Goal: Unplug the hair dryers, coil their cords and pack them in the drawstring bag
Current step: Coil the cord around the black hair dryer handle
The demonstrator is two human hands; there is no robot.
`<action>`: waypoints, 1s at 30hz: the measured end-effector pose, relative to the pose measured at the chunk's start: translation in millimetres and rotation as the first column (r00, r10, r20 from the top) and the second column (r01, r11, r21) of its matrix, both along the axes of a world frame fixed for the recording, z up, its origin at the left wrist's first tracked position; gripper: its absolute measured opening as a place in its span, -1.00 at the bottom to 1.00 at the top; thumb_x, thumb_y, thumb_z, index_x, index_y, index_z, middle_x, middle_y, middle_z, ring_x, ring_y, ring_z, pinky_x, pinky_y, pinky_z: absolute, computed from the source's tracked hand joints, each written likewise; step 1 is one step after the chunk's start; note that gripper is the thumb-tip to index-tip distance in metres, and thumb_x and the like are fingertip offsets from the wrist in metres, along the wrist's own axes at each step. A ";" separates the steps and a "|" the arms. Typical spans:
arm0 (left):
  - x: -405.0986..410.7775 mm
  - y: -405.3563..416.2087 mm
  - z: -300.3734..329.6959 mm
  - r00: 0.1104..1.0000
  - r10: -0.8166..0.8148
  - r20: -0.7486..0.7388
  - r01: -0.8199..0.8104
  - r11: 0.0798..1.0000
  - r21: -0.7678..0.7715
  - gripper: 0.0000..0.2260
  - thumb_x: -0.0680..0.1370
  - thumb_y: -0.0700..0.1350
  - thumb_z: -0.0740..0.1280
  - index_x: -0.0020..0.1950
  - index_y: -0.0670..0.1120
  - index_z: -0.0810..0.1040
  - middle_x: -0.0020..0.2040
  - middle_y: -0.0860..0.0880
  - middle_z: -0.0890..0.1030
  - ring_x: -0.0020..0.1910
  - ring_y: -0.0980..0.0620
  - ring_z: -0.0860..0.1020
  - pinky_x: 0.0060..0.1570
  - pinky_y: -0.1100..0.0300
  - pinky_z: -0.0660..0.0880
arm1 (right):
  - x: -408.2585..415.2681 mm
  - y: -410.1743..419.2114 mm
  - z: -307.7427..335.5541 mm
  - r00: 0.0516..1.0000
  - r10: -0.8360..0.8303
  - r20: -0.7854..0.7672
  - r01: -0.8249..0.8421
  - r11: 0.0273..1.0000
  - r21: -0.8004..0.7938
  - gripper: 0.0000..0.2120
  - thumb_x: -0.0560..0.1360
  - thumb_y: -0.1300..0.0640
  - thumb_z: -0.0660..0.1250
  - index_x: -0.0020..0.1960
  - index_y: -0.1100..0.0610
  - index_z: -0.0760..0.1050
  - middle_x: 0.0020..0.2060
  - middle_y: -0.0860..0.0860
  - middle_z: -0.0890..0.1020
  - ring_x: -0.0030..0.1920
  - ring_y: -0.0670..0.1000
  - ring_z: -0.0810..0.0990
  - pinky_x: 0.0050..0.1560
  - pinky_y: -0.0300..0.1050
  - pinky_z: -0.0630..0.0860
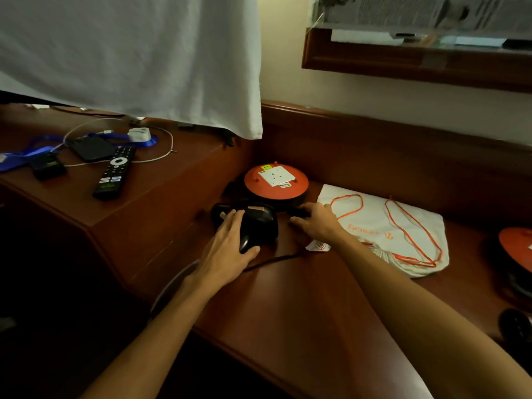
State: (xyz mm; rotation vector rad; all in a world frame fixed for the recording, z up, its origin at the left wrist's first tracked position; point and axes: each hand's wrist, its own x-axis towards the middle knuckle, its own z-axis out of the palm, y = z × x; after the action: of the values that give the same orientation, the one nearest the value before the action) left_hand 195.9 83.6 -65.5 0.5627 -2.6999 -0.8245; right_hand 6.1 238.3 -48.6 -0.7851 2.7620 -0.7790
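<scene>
While left hand [230,249] fingers grip the hair dryer [256,223], right hand [313,220] fingers pinched around its black handle [298,211].

The black hair dryer [256,223] lay on its side on the wooden desk, just in front of the orange cord reel. Its black cord [270,259] trailed toward the desk's near edge. The white drawstring bag [403,226] lay flat to its right, orange strings looped on top.
</scene>
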 end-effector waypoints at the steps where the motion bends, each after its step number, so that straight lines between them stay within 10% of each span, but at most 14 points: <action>1: 2.3 1.1 -3.2 1.000 0.009 0.001 -0.009 1.000 0.005 -0.16 0.57 0.02 0.46 0.68 -0.03 0.01 0.69 -0.05 0.03 0.65 -0.09 0.11 0.53 0.01 0.22 | 2.8 2.4 0.5 1.000 0.000 -0.008 0.000 1.000 0.017 -0.52 0.57 -0.12 0.36 0.41 0.07 0.49 0.23 0.13 0.62 0.31 0.20 0.47 0.23 0.19 0.53; 15: 14.9 12.2 -8.7 0.982 0.087 -0.167 -0.124 0.966 -0.226 -0.59 0.60 -0.06 0.41 0.40 -0.17 0.47 0.22 -0.17 0.63 0.19 -0.18 0.59 0.21 -0.05 0.48 | 31.5 48.6 9.6 0.975 -0.075 -0.210 0.077 0.997 0.003 -0.54 0.57 -0.01 0.33 0.42 0.15 0.46 0.31 0.17 0.57 0.36 0.20 0.39 0.28 0.17 0.38; 26: -13.4 48.5 108.6 0.873 0.045 -0.486 0.038 0.986 0.160 -0.81 0.62 0.01 0.39 0.13 -0.07 0.66 -0.10 0.07 0.72 -0.08 0.09 0.68 0.00 0.11 0.62 | 73.3 55.7 39.6 0.995 0.100 -0.024 -0.102 0.910 -0.403 -0.76 0.57 0.04 0.41 0.12 0.20 0.66 -0.03 0.03 0.73 -0.07 -0.05 0.65 -0.03 -0.13 0.51; 30: -31.7 67.1 133.1 0.851 0.081 -0.518 0.298 0.739 0.604 -0.75 0.70 -0.01 0.26 0.17 -0.13 0.64 0.00 -0.12 0.75 -0.02 -0.03 0.73 0.09 0.06 0.65 | 101.7 60.4 53.8 0.971 0.213 0.113 -0.120 0.833 -0.541 -0.69 0.59 -0.12 0.35 0.16 0.07 0.65 -0.07 -0.05 0.75 -0.04 -0.14 0.71 0.03 -0.17 0.58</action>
State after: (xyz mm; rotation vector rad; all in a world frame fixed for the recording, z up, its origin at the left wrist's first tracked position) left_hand 164.2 150.7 67.6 0.2365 -1.8967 -1.7292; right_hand 107.8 298.7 5.3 -0.9782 2.2962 -1.5274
